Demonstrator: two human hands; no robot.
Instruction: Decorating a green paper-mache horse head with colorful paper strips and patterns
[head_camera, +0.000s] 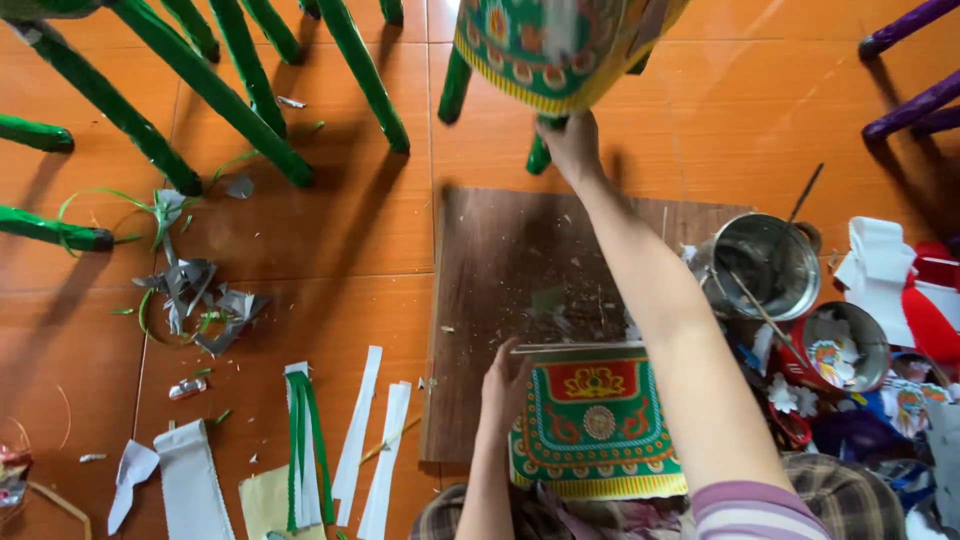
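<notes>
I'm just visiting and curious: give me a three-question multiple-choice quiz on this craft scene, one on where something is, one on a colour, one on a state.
1. Where does the flat patterned paper panel lie?
A. on the wooden board
B. inside the metal pot
C. on the white paper strips

2. What colour are the wrapped frame legs at upper left?
A. purple
B. green
C. white

3. What is the right hand doing?
A. resting flat on the floor
B. reaching up to the raised patterned piece
C. stirring the pot

Answers: 1 A, the panel rests on the wooden board, with the left hand at its edge. 2 B, the legs are green. 3 B, the arm stretches forward and the hand meets the lower edge of the raised patterned piece.
</notes>
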